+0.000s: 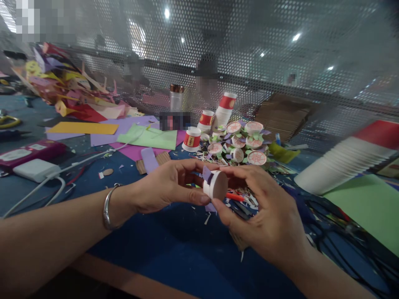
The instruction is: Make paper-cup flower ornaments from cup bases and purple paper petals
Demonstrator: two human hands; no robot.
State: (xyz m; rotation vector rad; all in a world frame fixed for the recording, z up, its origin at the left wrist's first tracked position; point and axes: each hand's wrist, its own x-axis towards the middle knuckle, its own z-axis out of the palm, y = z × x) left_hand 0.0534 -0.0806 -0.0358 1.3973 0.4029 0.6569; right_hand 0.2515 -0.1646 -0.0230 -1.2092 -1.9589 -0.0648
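Between the fingertips of both hands is a short, round paper cup base (219,185), tipped so that its flat disc faces right. A purple paper tab (207,174) sticks out from its left side. My left hand (165,182) grips the rim on the left with thumb and fingers. From the right, my right hand (268,211) pinches the same piece at top and bottom. Behind the hands lies a pile of similar cup bases (257,158), many with red print and green and purple paper bits. Scissors with red handles (235,197), partly hidden, lie amid white paper scraps.
Red-and-white paper cups (191,140) stand behind; a long cup stack (343,160) lies at right. Coloured paper sheets (156,139) and a paper heap (71,91) are at left. A white charger (36,170) trails a cable. Black cables (330,241) lie right. A perforated metal screen (233,41) rises behind.
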